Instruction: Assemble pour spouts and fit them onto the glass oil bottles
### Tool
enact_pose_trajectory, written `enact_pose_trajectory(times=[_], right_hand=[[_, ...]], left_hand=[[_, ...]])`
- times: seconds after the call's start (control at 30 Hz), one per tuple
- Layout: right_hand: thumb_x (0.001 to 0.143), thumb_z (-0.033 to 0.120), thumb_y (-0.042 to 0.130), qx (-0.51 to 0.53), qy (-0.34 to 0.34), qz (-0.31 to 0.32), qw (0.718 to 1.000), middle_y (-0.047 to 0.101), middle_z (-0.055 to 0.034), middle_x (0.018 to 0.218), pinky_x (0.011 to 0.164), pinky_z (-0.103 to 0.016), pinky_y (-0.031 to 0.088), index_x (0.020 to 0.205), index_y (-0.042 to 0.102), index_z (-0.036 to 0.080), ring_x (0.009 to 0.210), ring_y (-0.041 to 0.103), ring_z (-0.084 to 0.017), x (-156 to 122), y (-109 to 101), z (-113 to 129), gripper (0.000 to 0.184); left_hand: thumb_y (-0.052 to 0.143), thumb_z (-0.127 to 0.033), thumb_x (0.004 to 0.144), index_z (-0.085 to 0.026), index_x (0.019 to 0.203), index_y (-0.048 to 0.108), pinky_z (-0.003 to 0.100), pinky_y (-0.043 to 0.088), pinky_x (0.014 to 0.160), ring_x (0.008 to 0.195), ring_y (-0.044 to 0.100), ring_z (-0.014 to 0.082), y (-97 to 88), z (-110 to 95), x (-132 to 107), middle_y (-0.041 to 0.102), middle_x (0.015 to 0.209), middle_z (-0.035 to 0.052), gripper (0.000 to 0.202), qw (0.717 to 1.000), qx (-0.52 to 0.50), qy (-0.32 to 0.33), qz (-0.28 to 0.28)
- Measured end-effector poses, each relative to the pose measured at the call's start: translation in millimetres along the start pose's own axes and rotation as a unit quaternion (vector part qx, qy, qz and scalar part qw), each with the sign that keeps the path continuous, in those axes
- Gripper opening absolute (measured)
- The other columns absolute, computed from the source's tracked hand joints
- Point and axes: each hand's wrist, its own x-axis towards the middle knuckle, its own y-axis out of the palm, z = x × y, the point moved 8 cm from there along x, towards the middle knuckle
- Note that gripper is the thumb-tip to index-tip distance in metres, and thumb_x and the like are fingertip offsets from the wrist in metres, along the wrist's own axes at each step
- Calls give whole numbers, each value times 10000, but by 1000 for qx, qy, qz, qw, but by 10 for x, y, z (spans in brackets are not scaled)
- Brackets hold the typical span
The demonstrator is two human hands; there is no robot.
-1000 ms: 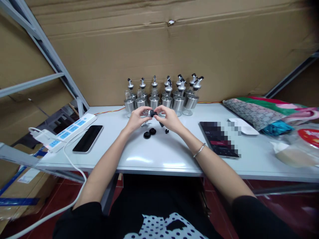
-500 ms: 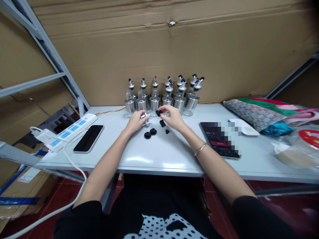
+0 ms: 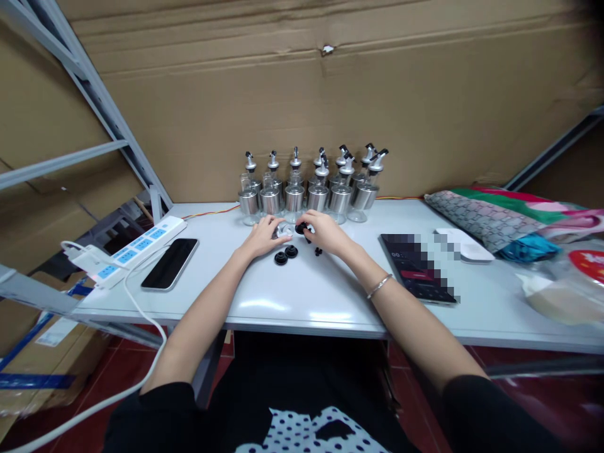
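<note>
My left hand (image 3: 262,235) rests low on the white table (image 3: 302,296), fingers curled round a small silver spout piece (image 3: 282,229). My right hand (image 3: 325,231) is close beside it, pinching a small black plastic part (image 3: 300,228). Two black round caps (image 3: 285,255) lie on the table just in front of my hands, and a tiny black bit (image 3: 318,251) lies to their right. Behind my hands stands a row of several glass and steel oil dispenser bottles (image 3: 311,189) with pour spouts.
A black phone (image 3: 170,263) and a white power strip (image 3: 127,251) with its cable lie at the left. A dark tablet (image 3: 415,267), a white flat device (image 3: 465,245), patterned fabric bags (image 3: 500,217) and plastic bags (image 3: 566,283) lie at the right. A cardboard wall stands behind.
My hands held the silver and black parts together in the air, then pulled them apart. Both hands have since come down to the table, each still holding its part.
</note>
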Motion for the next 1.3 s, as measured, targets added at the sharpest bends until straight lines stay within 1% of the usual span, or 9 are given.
enact_pose_trajectory(times=[0.27,0.4,0.6,0.7,0.77,0.9,0.97,1.2,1.3], right_hand=[[713,12,599,13,18,136,990,634,-56,866,735,-228,411,919,691,136,753,572,-142,-15,223,67,256],[710,9,588,18,37,176,983,650,-46,834,712,-211,390,920,697,136,752,562,-134,-36,235,106,268],[693,184,685,43,73,220,972,608,7,706,592,-197,345,807,644,140,637,510,-106,-93,242,88,128],[679,327,717,29,85,240,967,584,16,654,546,-212,319,732,602,150,595,484,-108,-126,262,80,217],[652,381,736,42,87,251,963,593,14,658,546,-215,331,775,596,153,595,502,-116,-144,274,99,295],[625,229,743,166,91,288,939,625,31,710,577,-204,403,1123,507,164,610,577,-119,-189,316,199,555],[635,125,695,200,91,296,930,616,47,686,575,-198,419,1197,460,171,596,591,-115,-200,324,243,610],[696,111,663,180,79,298,934,566,61,573,542,-191,412,1044,563,155,495,550,-94,-190,351,334,364],[711,132,667,169,78,287,940,562,63,570,536,-192,402,1038,558,157,481,537,-92,-176,359,378,345]], left_hand=[[501,-375,877,-251,1234,543,412,380,1012,1167,441,245,-6,-60,-2,447,1217,88,380,999,3,53,-9],[466,-346,894,-231,1200,554,416,380,1024,1162,443,244,7,-49,10,444,1225,92,338,998,2,56,-21],[397,-313,922,-197,1150,564,391,381,1031,1157,456,232,14,-48,12,459,1204,101,305,997,-5,65,-29],[364,-361,938,-190,1156,563,390,370,1044,1170,452,232,8,-53,13,463,1211,103,342,998,-9,57,-34],[347,-401,942,-197,1184,552,390,365,1049,1176,452,228,8,-63,12,467,1210,100,377,998,-13,51,-34],[331,-421,945,-229,1218,538,400,374,1037,1164,462,223,31,-97,9,475,1207,86,393,999,-3,47,-23],[316,-414,950,-232,1219,537,410,369,1037,1165,461,226,48,-98,9,481,1208,83,393,999,3,41,-17],[289,-361,956,-206,1241,500,432,356,1042,1208,438,235,80,-75,2,459,1261,95,387,1000,20,-9,-9],[325,-366,945,-205,1233,498,442,365,1031,1203,444,249,86,-84,-5,450,1277,99,372,999,34,-30,-4]])
